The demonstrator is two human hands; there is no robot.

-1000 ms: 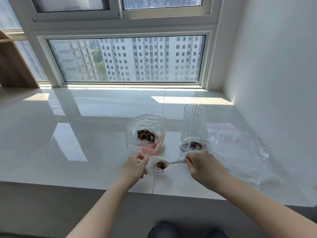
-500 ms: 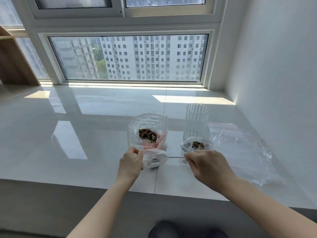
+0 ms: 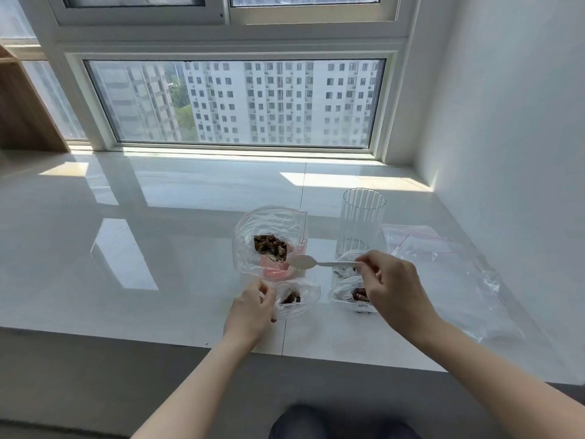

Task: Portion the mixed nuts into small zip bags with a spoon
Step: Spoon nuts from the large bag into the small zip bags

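A large clear bag (image 3: 269, 223) stands open over a pink bowl (image 3: 275, 271), with dark mixed nuts (image 3: 269, 245) inside. My right hand (image 3: 391, 288) pinches the handle of a white plastic spoon (image 3: 302, 262); its empty bowl hovers at the big bag's near right edge. My left hand (image 3: 251, 307) pinches the mouth of a small zip bag (image 3: 296, 297) holding a few nuts. Another small zip bag with nuts (image 3: 349, 296) lies partly behind my right hand.
A ribbed clear glass (image 3: 361, 223) stands behind my right hand. Empty zip bags (image 3: 443, 267) lie spread toward the white wall on the right. The glossy white sill (image 3: 158, 236) ends in a front edge just under my wrists. The window runs along the back.
The spoon has come out of the small zip bag and risen toward the big bag, now empty. My left hand still holds the small bag, which now has nuts in it.
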